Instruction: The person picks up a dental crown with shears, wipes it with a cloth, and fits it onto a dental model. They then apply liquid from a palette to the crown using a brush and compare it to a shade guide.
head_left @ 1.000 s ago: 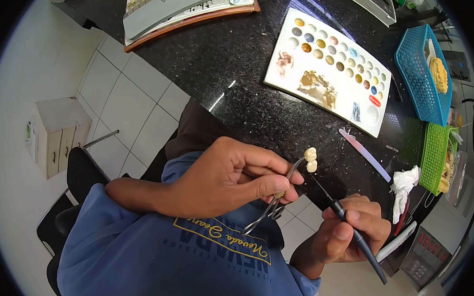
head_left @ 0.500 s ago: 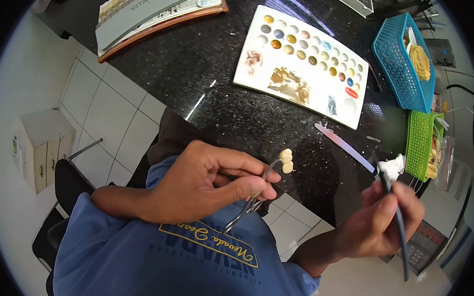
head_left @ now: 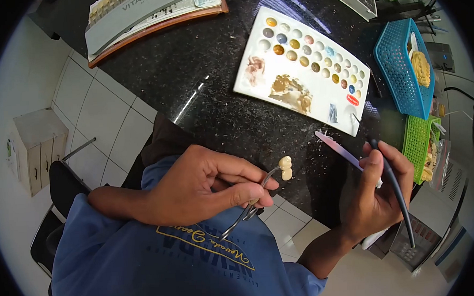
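Note:
My left hand [head_left: 212,184] is closed around curved metal forceps [head_left: 233,226]. At their tip sit joined tooth-coloured dental crowns [head_left: 286,168], held out over the counter's front edge. A slim dark-handled brush [head_left: 399,193] is pinched in the fingers of my right hand [head_left: 381,191]. Its thin tip points at the lower right corner of a white paint palette [head_left: 325,92], overlapping it in this view. Small wells of coloured paste line the palette's far half, with brown, reddish and grey-blue smears nearer me. Close to my right fingers lies a pink and purple file-like strip [head_left: 338,147].
A grey VITA shade guide [head_left: 134,22] stands on the black speckled counter [head_left: 189,54] at far left. To the right are a blue basket [head_left: 402,75] and a green basket [head_left: 412,139] with contents. Beyond the counter's left edge is a small cabinet [head_left: 38,147].
My right hand has moved up and left from the white tissue, bringing the brush tip to the palette's corner. The left hand keeps its hold, and the view has shifted slightly.

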The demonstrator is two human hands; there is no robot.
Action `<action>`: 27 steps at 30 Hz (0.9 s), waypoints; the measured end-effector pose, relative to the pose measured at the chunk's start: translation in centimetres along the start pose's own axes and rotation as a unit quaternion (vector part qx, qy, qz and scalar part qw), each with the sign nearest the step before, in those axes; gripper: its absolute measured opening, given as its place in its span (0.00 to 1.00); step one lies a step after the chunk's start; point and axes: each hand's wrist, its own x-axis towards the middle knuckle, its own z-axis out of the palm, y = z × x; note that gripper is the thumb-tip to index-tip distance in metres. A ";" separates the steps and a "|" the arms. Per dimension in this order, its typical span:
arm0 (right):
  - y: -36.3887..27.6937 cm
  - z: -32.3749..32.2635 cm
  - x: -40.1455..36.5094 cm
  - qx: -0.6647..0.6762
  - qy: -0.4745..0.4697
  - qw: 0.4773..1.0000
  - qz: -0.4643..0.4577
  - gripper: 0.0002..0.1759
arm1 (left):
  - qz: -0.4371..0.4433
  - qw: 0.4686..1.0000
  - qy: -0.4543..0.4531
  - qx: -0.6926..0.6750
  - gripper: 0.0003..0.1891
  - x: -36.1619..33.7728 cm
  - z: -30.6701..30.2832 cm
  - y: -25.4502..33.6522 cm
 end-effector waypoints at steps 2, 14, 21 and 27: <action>-0.6 -0.5 -0.6 0.051 0.054 0.997 0.028 0.09 | -0.003 1.000 -0.003 0.012 0.12 0.0 -0.2 0.1; -2.1 1.7 -5.6 0.276 0.039 0.960 0.013 0.15 | 0.020 1.000 0.002 0.007 0.11 0.0 0.1 -0.4; -2.2 1.8 -5.5 0.263 0.014 0.965 0.025 0.14 | 0.018 1.000 0.008 0.021 0.11 -0.1 0.2 -0.3; -1.8 1.7 -5.4 0.275 -0.011 0.961 0.001 0.14 | 0.015 0.999 0.008 0.036 0.11 -0.1 0.3 -0.2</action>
